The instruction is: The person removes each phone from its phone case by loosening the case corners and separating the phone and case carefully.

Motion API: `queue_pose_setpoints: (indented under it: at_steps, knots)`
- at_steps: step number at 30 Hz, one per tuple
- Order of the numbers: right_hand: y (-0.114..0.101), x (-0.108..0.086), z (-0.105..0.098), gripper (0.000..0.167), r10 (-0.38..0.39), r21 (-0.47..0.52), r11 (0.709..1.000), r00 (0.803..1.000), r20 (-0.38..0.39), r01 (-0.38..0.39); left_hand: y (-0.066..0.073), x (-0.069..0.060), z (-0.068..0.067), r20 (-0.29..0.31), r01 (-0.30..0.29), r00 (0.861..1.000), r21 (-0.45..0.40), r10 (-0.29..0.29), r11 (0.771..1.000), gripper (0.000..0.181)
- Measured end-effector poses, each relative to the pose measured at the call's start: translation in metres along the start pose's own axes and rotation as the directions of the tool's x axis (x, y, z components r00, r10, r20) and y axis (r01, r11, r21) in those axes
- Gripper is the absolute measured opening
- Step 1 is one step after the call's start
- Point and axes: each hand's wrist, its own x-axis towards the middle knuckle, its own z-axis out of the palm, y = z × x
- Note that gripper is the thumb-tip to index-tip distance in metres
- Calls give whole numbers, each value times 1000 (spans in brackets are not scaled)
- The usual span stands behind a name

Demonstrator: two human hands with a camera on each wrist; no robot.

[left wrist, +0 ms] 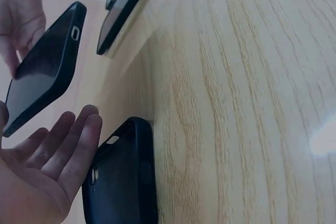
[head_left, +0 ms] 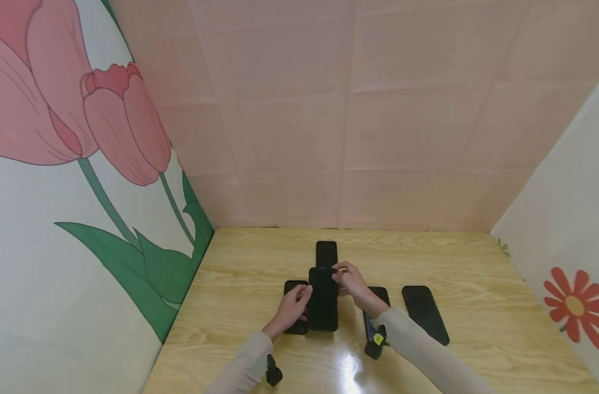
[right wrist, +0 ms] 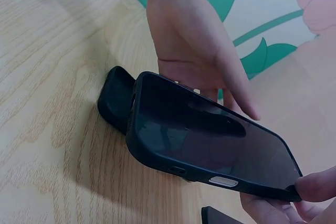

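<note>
A phone in a black case (head_left: 323, 301) is held up off the table, tilted, its glossy screen showing in the right wrist view. My right hand (head_left: 351, 282) pinches it by the upper right corner, thumb over the screen side. At its left edge is my left hand (head_left: 292, 306), the thumb against the rim. In the left wrist view the left fingers (left wrist: 68, 150) spread loosely beneath, apart from the phone. Under that hand lies a hollow-looking black phone case (left wrist: 121, 182) with cutouts along its rim.
Behind the held phone lies another black phone-shaped item (head_left: 326, 253). A dark phone (head_left: 368, 323) lies partly under the right forearm, and a black phone-shaped slab (head_left: 425, 314) rests farther right. A pink-covered wall (head_left: 349, 137) borders the wooden table (head_left: 250, 257) at the back.
</note>
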Motion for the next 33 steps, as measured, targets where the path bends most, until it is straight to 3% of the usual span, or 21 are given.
queue_pose_setpoints:
  at_steps: [6, 12, 24, 26, 33]
  knots:
    - [0, 0, 2, 30, -3, 8, 1000, 1000, 8, 3, -1, 0, 1, -11, -52, 999, 61, 52, 997, 51]
    - [1, 2, 2, 30, 5, 11, 1000, 1000, 5, -5, 0, 1, 3, -27, -122, 992, 98, 125, 988, 40]
    - [0, 3, 3, 28, 8, 22, 1000, 1000, 3, -8, 5, 0, 6, -38, -169, 984, 101, 174, 980, 26]
    - [0, 2, 3, 28, 4, 31, 1000, 1000, 7, -4, 9, -2, 6, -33, -169, 984, 101, 173, 980, 23]
    - [-2, 2, 3, 28, -17, 41, 999, 999, 32, 16, 46, -21, -3, 24, -200, 980, 42, 199, 979, 26]
